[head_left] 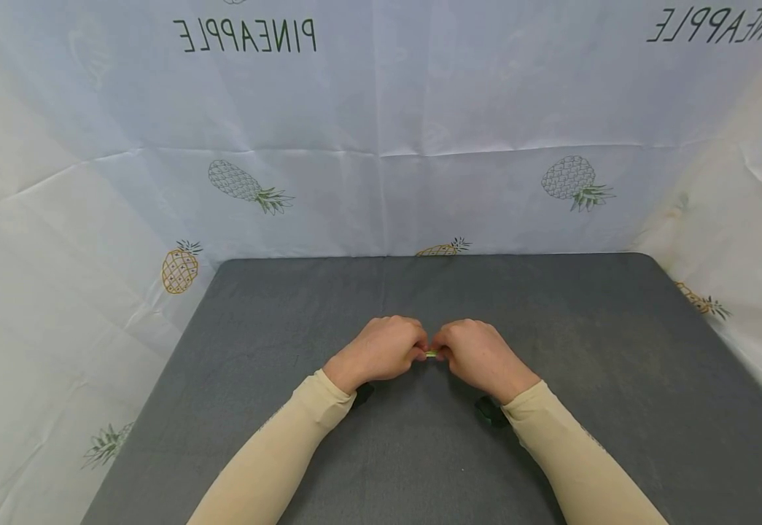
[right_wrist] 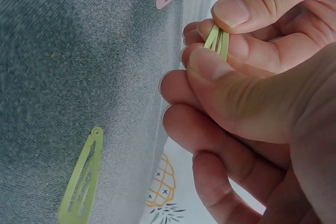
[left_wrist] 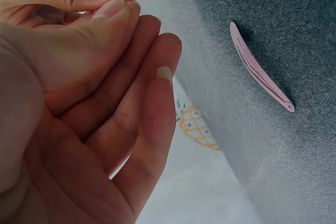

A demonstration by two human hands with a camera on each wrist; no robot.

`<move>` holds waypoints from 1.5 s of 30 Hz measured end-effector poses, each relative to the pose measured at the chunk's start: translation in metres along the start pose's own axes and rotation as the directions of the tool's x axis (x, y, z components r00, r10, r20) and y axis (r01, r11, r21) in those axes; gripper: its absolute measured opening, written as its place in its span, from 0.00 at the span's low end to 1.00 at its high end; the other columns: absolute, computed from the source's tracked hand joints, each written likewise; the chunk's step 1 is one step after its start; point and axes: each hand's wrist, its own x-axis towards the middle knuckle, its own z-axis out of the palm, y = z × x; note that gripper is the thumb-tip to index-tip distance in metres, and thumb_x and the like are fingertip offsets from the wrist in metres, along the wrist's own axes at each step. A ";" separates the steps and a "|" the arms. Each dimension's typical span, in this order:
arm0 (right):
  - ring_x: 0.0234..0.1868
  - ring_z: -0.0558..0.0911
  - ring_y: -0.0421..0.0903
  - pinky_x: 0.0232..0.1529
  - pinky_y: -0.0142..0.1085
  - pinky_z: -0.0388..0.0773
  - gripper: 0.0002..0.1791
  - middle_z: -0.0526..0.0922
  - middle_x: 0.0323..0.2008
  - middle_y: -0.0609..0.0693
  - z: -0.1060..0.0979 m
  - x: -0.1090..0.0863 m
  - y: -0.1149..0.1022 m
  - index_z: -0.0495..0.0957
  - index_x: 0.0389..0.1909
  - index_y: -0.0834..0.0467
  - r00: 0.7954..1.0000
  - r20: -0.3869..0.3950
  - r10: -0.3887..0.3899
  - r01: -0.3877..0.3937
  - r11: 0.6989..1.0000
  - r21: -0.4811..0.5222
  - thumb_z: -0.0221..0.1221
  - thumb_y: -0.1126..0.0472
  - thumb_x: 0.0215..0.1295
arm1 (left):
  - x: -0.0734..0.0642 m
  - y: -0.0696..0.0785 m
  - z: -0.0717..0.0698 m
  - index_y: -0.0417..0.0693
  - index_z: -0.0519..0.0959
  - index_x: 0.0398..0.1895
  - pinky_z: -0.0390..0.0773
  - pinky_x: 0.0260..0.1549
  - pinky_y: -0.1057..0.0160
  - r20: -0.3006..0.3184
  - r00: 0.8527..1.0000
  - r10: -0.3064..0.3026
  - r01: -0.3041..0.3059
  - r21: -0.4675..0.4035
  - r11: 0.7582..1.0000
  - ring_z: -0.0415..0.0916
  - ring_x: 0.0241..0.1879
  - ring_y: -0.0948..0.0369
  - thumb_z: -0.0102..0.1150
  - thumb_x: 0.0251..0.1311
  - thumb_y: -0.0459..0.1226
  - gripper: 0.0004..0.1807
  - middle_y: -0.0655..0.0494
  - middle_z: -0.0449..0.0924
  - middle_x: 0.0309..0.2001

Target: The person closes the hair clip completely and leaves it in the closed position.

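Near the middle of the table, my left hand (head_left: pixel 381 348) and right hand (head_left: pixel 482 357) meet, thumbs and fingertips close together. Between them is a light green snap hair clip (right_wrist: pixel 217 42), pinched from both sides; its slotted middle shows between the two thumbs in the right wrist view. Most of the clip is covered by fingertips. On the grey cloth lies a pink snap hair clip (left_wrist: pixel 262 74), apart from the left hand. A second green snap hair clip (right_wrist: pixel 81 182) lies on the cloth near the right hand. The hands hide both lying clips in the head view.
The grey-covered table (head_left: pixel 381 452) has rounded far corners. White curtains printed with pineapples (head_left: pixel 381 102) stand behind it and along both sides. Small dark devices (head_left: pixel 491 412) show under the wrists, below the cream sleeves (head_left: pixel 275 452).
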 end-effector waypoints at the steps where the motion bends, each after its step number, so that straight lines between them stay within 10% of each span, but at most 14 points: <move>1: 0.28 0.84 0.37 0.32 0.34 0.82 0.12 0.90 0.30 0.43 0.000 0.000 0.000 0.93 0.33 0.50 1.000 0.001 0.000 0.000 1.000 -0.001 0.74 0.72 0.61 | 0.000 0.000 0.000 0.56 0.91 0.44 0.76 0.30 0.67 0.002 1.000 0.000 0.000 -0.003 1.000 0.76 0.31 0.68 0.67 0.75 0.40 0.05 0.61 0.88 0.43; 45: 0.30 0.83 0.35 0.34 0.36 0.83 0.05 0.90 0.33 0.42 -0.002 0.000 0.003 0.92 0.36 0.48 0.995 0.063 0.077 -0.084 0.991 0.108 0.76 0.63 0.64 | 0.001 -0.001 0.001 0.55 0.92 0.41 0.74 0.28 0.67 -0.020 1.000 -0.011 0.011 -0.003 1.000 0.73 0.27 0.68 0.67 0.74 0.38 0.05 0.61 0.86 0.37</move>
